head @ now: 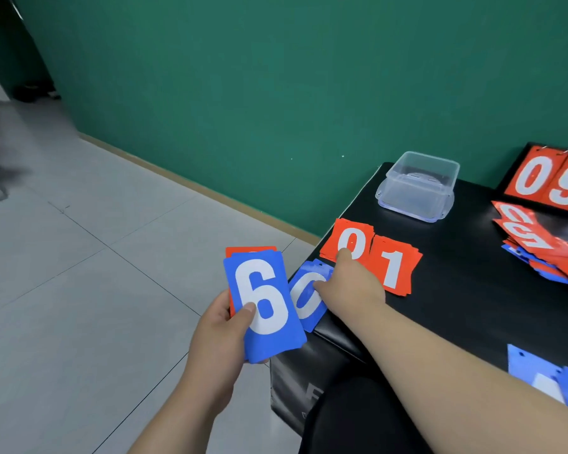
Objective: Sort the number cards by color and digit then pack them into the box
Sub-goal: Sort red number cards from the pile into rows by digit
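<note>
My left hand [222,335] grips a stack of cards with a blue 6 card [263,306] on top and a red card behind it, held off the table's left edge. My right hand [351,283] reaches over the table's near left corner, its index fingertip touching the red 0 pile [348,237] and its thumb lying on the blue 0 pile [305,299]. A red 1 pile [392,265] lies just right of the red 0 pile. The clear plastic box [418,188] stands upside down at the back of the table.
The black table [466,306] stands against a green wall. A loose heap of red and blue cards [545,247] lies at the right, with a flip scoreboard [551,178] showing 0 and 9 behind it. Blue cards [548,378] lie at the near right. Grey tiled floor is on the left.
</note>
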